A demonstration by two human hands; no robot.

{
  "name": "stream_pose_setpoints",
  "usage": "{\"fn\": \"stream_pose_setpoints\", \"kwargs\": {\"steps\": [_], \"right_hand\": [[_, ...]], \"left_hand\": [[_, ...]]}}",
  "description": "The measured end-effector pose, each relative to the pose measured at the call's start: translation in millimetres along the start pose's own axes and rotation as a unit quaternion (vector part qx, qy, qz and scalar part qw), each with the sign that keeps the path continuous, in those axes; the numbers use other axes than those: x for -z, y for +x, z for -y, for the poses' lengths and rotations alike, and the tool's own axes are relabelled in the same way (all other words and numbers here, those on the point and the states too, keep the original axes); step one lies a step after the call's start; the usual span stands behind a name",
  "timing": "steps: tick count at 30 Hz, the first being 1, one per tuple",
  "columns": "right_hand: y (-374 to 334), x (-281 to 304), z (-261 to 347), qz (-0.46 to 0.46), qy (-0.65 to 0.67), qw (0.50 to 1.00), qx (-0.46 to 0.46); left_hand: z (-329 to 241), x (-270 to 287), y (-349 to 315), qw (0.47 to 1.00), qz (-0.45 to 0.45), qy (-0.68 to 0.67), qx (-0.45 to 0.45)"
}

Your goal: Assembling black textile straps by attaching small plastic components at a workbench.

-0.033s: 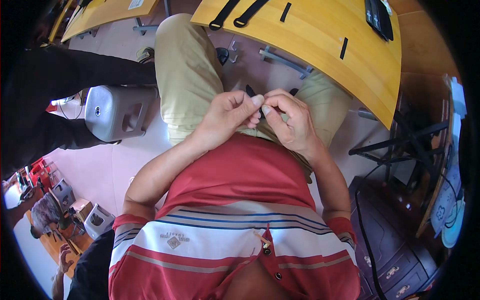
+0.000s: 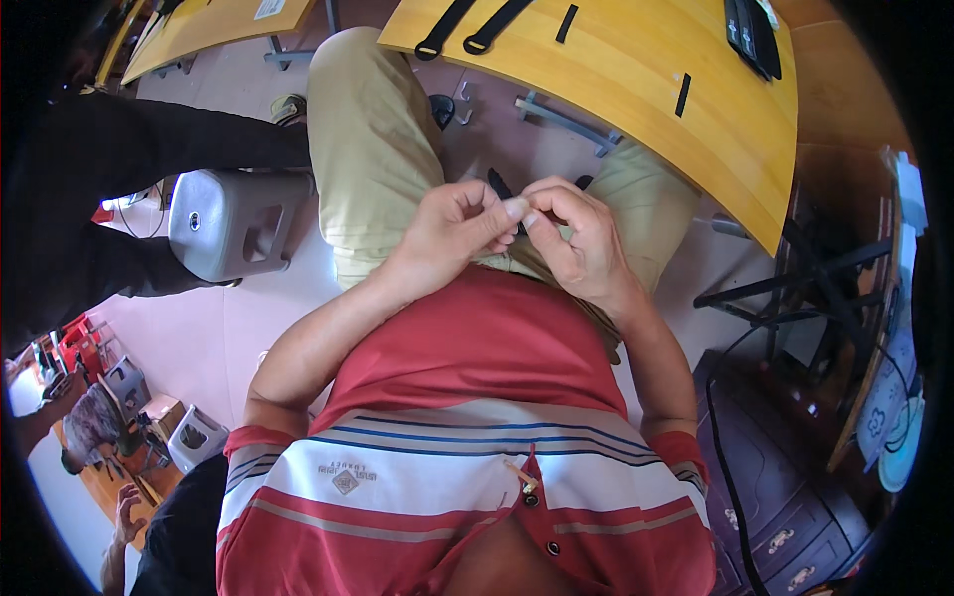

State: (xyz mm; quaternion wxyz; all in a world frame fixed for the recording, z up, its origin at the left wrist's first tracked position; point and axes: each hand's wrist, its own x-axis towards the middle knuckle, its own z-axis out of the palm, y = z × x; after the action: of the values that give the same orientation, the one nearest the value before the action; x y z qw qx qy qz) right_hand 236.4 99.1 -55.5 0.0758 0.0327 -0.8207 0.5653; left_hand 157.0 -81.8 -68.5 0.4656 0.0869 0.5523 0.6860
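Observation:
Both my hands meet above my lap, fingertips to fingertips. My left hand (image 2: 457, 228) is closed in a pinch, its thumb tip against the fingers of my right hand (image 2: 579, 238), which pinches too. A narrow black strip (image 2: 499, 185) shows behind my left fingers; most of it is hidden by the hand. What lies right between the fingertips is too small to make out. Beyond my hands, on the yellow table (image 2: 636, 70), lie two long black straps with slotted ends (image 2: 480, 42), a short black strip (image 2: 566, 24) and another short black strip (image 2: 684, 95).
A black packet (image 2: 752, 40) lies at the table's far right. To my left, a grey plastic stool (image 2: 224, 223) stands beside a person in dark trousers (image 2: 199, 134). Dark drawers (image 2: 785, 507) and a black folding frame (image 2: 805, 283) are on my right. Another person's hand (image 2: 127, 514) shows lower left.
My left thumb has shifted slightly against my right fingertips, and less of the black strip shows below it. The rest of the scene looks the same.

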Motion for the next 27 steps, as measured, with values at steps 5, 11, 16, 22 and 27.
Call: {"fn": "stream_pose_setpoints", "kwargs": {"steps": [5,11,16,22,27], "right_hand": [[-1.2,-3.8,-5.3,-0.001,0.025,1.000,-0.004],[-4.3,-10.4,-8.9,-0.019,0.021,1.000,-0.008],[-11.4,-14.9,-21.2,-0.011,0.177,0.978,-0.111],[-14.2,-24.9,-27.2,-0.061,0.404,0.891,-0.197],[-7.4,-27.7,-13.7,-0.111,0.228,0.966,-0.053]], "left_hand": [[2.7,0.1,-3.1,0.980,-0.032,0.178,-0.080],[-9.7,-7.2,-11.5,0.935,-0.048,0.335,-0.111],[-10.4,-4.3,-14.9,0.935,-0.034,0.336,-0.106],[-0.8,-7.6,-10.8,0.980,-0.041,0.143,-0.130],[0.3,-2.0,-3.4,0.977,-0.032,0.170,-0.122]]}}
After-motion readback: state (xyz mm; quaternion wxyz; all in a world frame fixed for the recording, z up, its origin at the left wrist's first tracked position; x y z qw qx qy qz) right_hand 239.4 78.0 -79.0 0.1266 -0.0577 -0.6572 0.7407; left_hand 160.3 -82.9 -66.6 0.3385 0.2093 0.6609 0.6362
